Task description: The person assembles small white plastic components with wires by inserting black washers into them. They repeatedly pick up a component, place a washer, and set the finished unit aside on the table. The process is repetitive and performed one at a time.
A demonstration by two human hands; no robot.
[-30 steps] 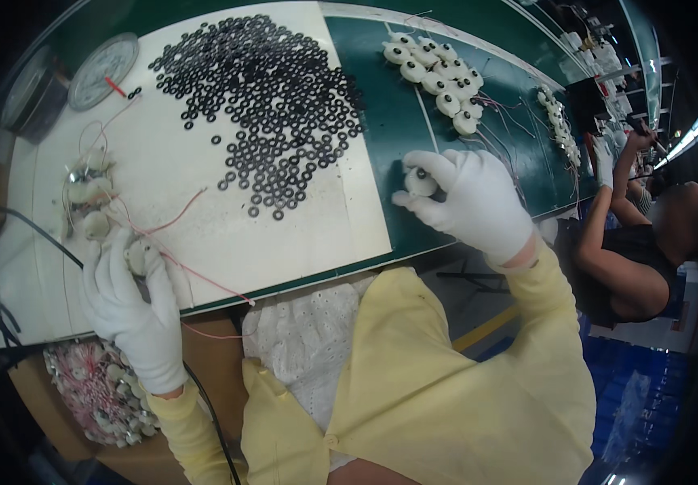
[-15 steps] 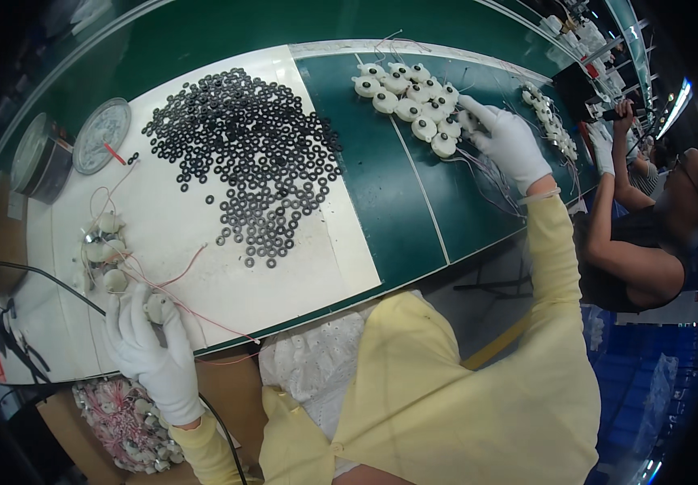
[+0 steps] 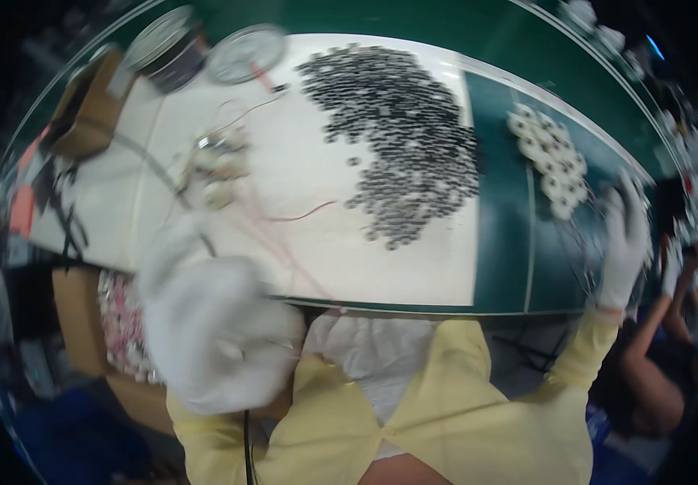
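My left hand [image 3: 219,335], in a white glove, is raised near the camera over the table's front edge. Motion smears its fingers, so whether it holds anything is hidden. My right hand [image 3: 627,242], also gloved, is over the green right part of the table with its fingers stretched out. Just left of it lies a cluster of white round motor-like parts [image 3: 549,158] with dark centres and thin wires. A few similar parts [image 3: 221,166] with pink wires lie on the white sheet beyond my left hand. Many small black rings [image 3: 405,137] are spread across that sheet.
A clear tub [image 3: 167,50] and its round lid [image 3: 245,55] stand at the back left, beside a small cardboard box [image 3: 90,105]. Below the table's left side, a carton [image 3: 78,323] holds wired parts. A black cable crosses the left side. Another person's gloved hand [image 3: 672,265] is at right.
The whole view has swung left. My left hand has risen off the table toward the camera, blurring. My right hand has moved from the white parts to the right of them.
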